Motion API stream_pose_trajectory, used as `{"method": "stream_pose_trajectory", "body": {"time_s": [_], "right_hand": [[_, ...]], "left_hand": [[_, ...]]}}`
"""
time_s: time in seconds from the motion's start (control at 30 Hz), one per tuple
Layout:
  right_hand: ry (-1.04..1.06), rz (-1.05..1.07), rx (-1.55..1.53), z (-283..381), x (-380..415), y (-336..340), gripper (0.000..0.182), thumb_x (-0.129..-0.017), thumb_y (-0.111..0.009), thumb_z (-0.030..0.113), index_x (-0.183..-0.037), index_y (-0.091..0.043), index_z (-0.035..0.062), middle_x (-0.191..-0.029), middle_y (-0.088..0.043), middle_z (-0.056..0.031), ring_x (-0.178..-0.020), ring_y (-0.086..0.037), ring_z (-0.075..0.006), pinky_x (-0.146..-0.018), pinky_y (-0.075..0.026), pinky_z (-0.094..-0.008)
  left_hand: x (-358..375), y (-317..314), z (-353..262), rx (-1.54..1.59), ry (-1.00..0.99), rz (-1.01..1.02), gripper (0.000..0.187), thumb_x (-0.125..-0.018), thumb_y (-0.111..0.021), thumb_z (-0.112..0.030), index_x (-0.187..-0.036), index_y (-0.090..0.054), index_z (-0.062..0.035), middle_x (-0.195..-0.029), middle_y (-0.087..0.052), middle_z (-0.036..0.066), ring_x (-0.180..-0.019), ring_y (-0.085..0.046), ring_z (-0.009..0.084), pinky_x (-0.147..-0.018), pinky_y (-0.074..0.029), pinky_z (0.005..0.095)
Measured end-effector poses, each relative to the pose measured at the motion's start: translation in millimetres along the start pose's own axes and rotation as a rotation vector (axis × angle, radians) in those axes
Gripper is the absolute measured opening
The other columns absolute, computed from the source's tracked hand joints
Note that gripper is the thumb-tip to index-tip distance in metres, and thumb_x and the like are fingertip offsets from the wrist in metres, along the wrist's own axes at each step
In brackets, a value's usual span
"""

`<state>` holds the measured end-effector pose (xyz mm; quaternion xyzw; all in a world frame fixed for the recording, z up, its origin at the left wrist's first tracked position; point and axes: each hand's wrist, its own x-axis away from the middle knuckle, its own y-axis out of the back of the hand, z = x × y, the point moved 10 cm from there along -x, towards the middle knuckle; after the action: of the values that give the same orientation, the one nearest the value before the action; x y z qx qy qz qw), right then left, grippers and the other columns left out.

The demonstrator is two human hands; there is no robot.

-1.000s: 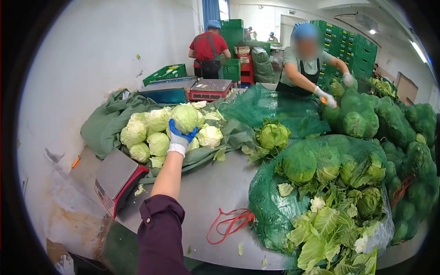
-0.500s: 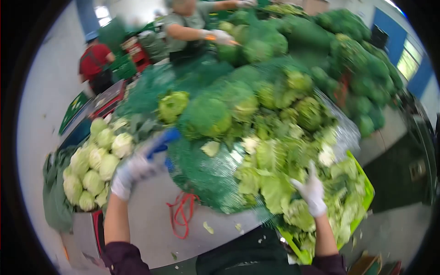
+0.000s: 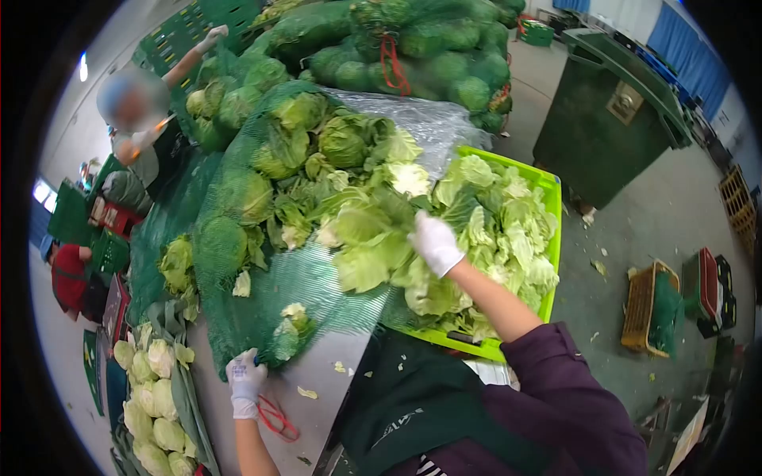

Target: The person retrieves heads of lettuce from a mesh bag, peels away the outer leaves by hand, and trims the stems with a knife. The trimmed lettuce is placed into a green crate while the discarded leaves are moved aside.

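Note:
My left hand [image 3: 245,376], in a white glove, is closed on the near corner of a green mesh bag [image 3: 278,270] on the table. A small dark blue bit shows at its fingertips. My right hand [image 3: 436,244], also gloved, is closed on loose cabbage leaves [image 3: 369,246] between the bag and a lime-green crate [image 3: 553,238]; its fingertips are partly hidden. Leaves fill the crate. Whole cabbages [image 3: 343,141] lie on and under the mesh. A small leafy piece [image 3: 294,319] rests near my left hand, and a red string [image 3: 278,420] lies by my left wrist.
Trimmed cabbages [image 3: 151,397] are piled at the left. Full mesh sacks [image 3: 452,47] stand behind the table. A dark green bin [image 3: 603,119] and a yellow basket [image 3: 651,309] are at the right. A co-worker [image 3: 135,119] stands across the table, another person [image 3: 71,278] farther left.
My view has turned right and down. My left hand has come down to the near bag corner. My right hand has gone from open, with a finger extended, to closed on leaves.

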<state>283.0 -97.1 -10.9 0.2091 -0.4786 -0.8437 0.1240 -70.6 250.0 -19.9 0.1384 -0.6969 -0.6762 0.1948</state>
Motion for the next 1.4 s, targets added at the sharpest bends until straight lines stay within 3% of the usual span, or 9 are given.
{"method": "stream_pose_trajectory", "body": {"time_s": [0.1, 0.2, 0.4, 0.53, 0.77, 0.83, 1.1, 1.23, 1.4], "right_hand": [[-0.176, -0.103, 0.078, -70, -5, 70, 0.024, -0.077, -0.062, 0.017, -0.094, -0.054, 0.0025, -0.074, -0.064, -0.0198, -0.07, -0.064, -0.0371, -0.064, -0.052, -0.0464], [-0.145, -0.253, 0.222, -143, -4, 103, 0.02, -0.078, -0.059, 0.017, -0.092, -0.056, 0.0025, -0.078, -0.064, -0.0213, -0.074, -0.064, -0.0388, -0.068, -0.051, -0.0488], [-0.414, -0.156, 0.307, -266, 8, 116, 0.034, -0.076, -0.066, 0.022, -0.098, -0.055, -0.0014, -0.088, -0.065, -0.0229, -0.081, -0.064, -0.0404, -0.073, -0.051, -0.0474], [-0.565, -0.132, 0.243, -263, 18, 128, 0.063, -0.072, -0.073, 0.025, -0.115, -0.041, -0.0086, -0.093, -0.065, -0.0257, -0.087, -0.064, -0.0397, -0.076, -0.051, -0.0449], [-0.511, -0.089, 0.155, -247, -14, 107, 0.051, -0.071, -0.069, 0.023, -0.108, -0.051, -0.0064, -0.102, -0.063, -0.0277, -0.095, -0.062, -0.0412, -0.082, -0.05, -0.0459], [-0.555, -0.031, 0.149, -247, -18, 110, 0.05, -0.071, -0.069, 0.028, -0.105, -0.054, -0.0046, -0.103, -0.063, -0.0277, -0.097, -0.062, -0.0407, -0.084, -0.049, -0.045], [-0.301, -0.231, 0.064, -183, -47, 137, 0.044, -0.078, -0.068, 0.032, -0.106, -0.058, 0.0001, -0.091, -0.066, -0.0186, -0.085, -0.064, -0.033, -0.076, -0.049, -0.0404], [-0.254, 0.057, -0.499, -108, -45, 94, 0.035, -0.082, -0.068, 0.03, -0.102, -0.061, 0.002, -0.085, -0.066, -0.0113, -0.068, -0.061, -0.0159, -0.063, -0.049, -0.0296], [-0.286, 0.173, -0.855, -19, -35, 52, 0.038, -0.083, -0.069, 0.029, -0.107, -0.059, 0.0012, -0.076, -0.06, -0.0035, -0.056, -0.051, -0.0074, -0.046, -0.042, -0.0233]], "left_hand": [[15, 36, 8, 0.034, 0.12, -0.114, 0.03, -0.069, -0.06, -0.022, -0.096, -0.067, -0.0096, -0.093, -0.067, 0.014, -0.088, -0.063, 0.032, -0.08, -0.048, 0.0432], [24, 42, -21, 0.185, 0.211, 0.162, 0.031, -0.067, -0.06, -0.024, -0.091, -0.068, -0.0059, -0.089, -0.067, 0.015, -0.085, -0.064, 0.0324, -0.079, -0.049, 0.0428], [72, 80, -37, 0.022, 0.089, -0.11, 0.03, -0.066, -0.061, -0.025, -0.088, -0.067, -0.0054, -0.086, -0.067, 0.014, -0.086, -0.063, 0.0314, -0.078, -0.047, 0.0429], [118, 111, -26, 0.042, 0.051, -0.357, 0.027, -0.068, -0.064, -0.024, -0.088, -0.067, -0.0065, -0.083, -0.066, 0.013, -0.084, -0.061, 0.0327, -0.078, -0.045, 0.0442], [199, 131, 86, 0.232, 0.394, -0.261, 0.029, -0.072, -0.066, -0.024, -0.094, -0.065, -0.006, -0.093, -0.064, 0.015, -0.091, -0.056, 0.0357, -0.081, -0.043, 0.0456], [243, 112, 152, 0.16, 0.421, -0.537, 0.033, -0.072, -0.065, -0.022, -0.098, -0.064, -0.0021, -0.098, -0.063, 0.02, -0.095, -0.057, 0.0367, -0.085, -0.044, 0.0442], [181, 80, 284, -0.119, 0.799, -0.091, 0.045, -0.073, -0.061, -0.02, -0.114, -0.061, -0.0028, -0.11, -0.062, 0.022, -0.108, -0.056, 0.0366, -0.096, -0.042, 0.0436], [98, 147, 174, 0.257, 0.515, 0.192, 0.06, -0.069, -0.069, -0.018, -0.126, -0.055, -0.0055, -0.115, -0.061, 0.016, -0.104, -0.06, 0.0297, -0.094, -0.045, 0.0362], [18, 250, 11, 0.484, 0.061, -0.253, 0.051, -0.076, -0.066, -0.008, -0.125, -0.056, -0.0047, -0.114, -0.061, 0.013, -0.104, -0.059, 0.0212, -0.092, -0.045, 0.032]]}}
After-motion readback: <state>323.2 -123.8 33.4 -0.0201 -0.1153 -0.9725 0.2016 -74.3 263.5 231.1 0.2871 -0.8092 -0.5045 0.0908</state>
